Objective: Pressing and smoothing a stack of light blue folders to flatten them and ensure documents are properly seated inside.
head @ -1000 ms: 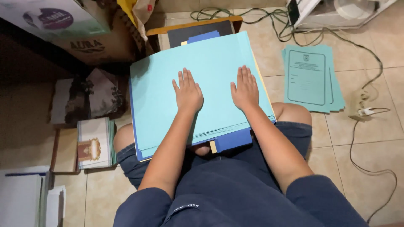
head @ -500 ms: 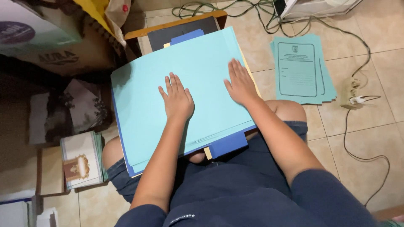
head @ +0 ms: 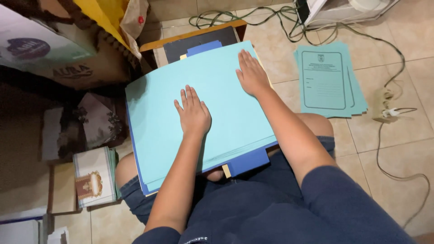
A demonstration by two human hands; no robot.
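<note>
Turquoise paper folders, a thick stack, lie across the seated person's lap, over dark blue shorts. Left hand rests flat on the middle of the top sheet, fingers straight and together, gripping nothing. Right hand lies flat near the stack's far right corner, fingers spread toward the far edge, palm down, also holding nothing. Blue folder and a tan tab stick out below the stack's near edge. Second pile of printed turquoise covers sits on the tiled floor, well apart to the right. White power strip with cable lies beside that pile. Cardboard box stands far left.
</note>
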